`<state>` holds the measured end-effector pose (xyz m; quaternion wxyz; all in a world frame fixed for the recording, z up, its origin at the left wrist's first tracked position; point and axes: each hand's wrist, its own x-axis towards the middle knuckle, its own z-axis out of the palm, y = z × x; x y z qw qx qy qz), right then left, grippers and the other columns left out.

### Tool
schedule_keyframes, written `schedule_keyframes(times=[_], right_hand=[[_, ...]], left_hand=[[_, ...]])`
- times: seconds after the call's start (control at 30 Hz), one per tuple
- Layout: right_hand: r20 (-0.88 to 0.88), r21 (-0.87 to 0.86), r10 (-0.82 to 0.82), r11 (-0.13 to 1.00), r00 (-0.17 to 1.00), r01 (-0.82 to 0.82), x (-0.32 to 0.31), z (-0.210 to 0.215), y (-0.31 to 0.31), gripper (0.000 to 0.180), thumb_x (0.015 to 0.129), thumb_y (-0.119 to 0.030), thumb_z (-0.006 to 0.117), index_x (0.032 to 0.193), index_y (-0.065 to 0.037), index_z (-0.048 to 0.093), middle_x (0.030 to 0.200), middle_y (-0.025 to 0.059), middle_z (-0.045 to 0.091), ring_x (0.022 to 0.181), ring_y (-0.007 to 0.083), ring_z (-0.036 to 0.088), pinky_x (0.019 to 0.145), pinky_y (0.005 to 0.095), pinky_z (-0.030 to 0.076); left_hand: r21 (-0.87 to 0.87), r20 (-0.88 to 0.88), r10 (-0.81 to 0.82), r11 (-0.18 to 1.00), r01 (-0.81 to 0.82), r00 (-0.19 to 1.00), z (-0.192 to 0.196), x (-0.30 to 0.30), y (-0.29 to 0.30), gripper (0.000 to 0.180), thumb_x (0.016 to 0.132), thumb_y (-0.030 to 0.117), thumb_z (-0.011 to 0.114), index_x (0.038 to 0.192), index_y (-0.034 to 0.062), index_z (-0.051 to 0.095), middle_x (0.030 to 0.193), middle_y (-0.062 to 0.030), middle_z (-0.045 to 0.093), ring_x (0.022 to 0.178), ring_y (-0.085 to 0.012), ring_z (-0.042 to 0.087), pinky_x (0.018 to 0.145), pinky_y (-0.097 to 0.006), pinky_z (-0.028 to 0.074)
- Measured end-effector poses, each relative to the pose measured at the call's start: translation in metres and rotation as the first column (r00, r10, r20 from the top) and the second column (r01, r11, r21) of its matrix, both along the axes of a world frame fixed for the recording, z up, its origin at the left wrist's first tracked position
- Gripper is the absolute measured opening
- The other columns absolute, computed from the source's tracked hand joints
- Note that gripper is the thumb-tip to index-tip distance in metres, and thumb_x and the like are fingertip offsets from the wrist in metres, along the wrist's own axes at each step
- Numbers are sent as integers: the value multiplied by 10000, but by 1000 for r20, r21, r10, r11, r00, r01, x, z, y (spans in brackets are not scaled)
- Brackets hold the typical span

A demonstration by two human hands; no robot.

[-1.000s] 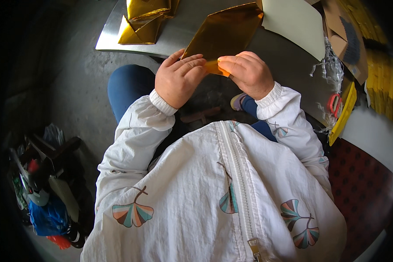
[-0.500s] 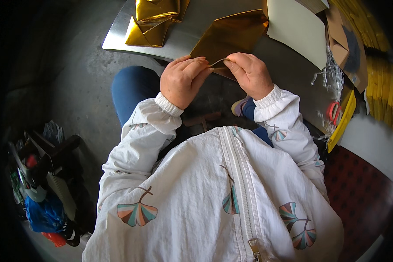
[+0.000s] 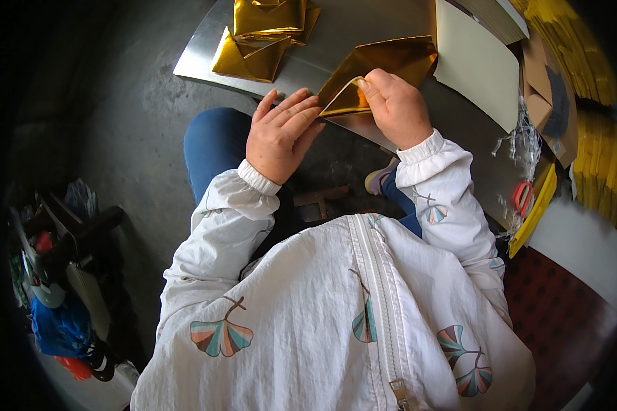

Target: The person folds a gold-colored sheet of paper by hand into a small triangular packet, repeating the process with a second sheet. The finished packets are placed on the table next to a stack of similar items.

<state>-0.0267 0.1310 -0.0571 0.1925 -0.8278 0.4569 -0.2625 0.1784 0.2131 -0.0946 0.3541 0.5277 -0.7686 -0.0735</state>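
Observation:
A gold foil bag or envelope [image 3: 363,65] lies at the table's near edge, with its folded front edge toward me. My right hand [image 3: 396,106] pinches a thin pale strip [image 3: 340,96] between thumb and forefinger. The strip bends and runs down to the foil's left corner. My left hand [image 3: 283,133] is at that corner, fingers stretched out and apart; whether a fingertip touches the foil I cannot tell. Folded gold foil pieces [image 3: 257,58] lie farther left on the metal table [image 3: 209,58], some stacked.
A pale flat sheet [image 3: 476,68] and a brown cardboard box [image 3: 541,89] are at the right. Clear plastic strands [image 3: 524,140] hang near red-handled scissors [image 3: 522,197] and stacked yellow packets [image 3: 599,154]. A cluttered stand with a blue bag [image 3: 62,329] is at lower left.
My left hand has let go of the strip and spread its fingers. My right hand still pinches the strip, more of which now shows. The view has shifted slightly.

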Motion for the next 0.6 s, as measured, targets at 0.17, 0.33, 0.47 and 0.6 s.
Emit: schedule_keyframes(times=[0.17,0.33,0.47,0.6], right_hand=[[-51,-20,-9,1000,999,8,2,-1,-8,257,971,-261,528,825,-50,532,749,150,610,693,375,598,589,454,477],[-84,-23,-33,999,996,31,5,-2,-11,263,967,-265,538,815,-51,529,747,147,607,684,373,597,582,447,474],[-1,-40,29,999,1000,-29,1,3,-2,234,959,-239,557,824,-48,550,751,144,602,675,365,590,574,425,466],[99,-103,83,992,992,-73,-5,2,24,155,945,-161,587,862,-30,594,781,146,608,705,353,607,604,390,484]], left_hand=[[-37,27,17,999,-16,999,-2,4,3,218,838,137,702,1051,94,677,1159,-44,678,1205,-215,579,1068,-484,355],[-42,18,19,999,-18,1000,-2,6,0,224,827,142,715,1043,96,675,1143,-34,683,1192,-215,587,1071,-490,349],[-45,-2,36,998,-36,999,1,1,1,236,802,159,738,1022,99,679,1131,-26,687,1185,-208,591,1079,-490,334],[-80,26,-7,997,9,1000,5,-8,0,243,777,175,755,1000,112,685,1111,-13,692,1177,-190,596,1089,-483,319]])
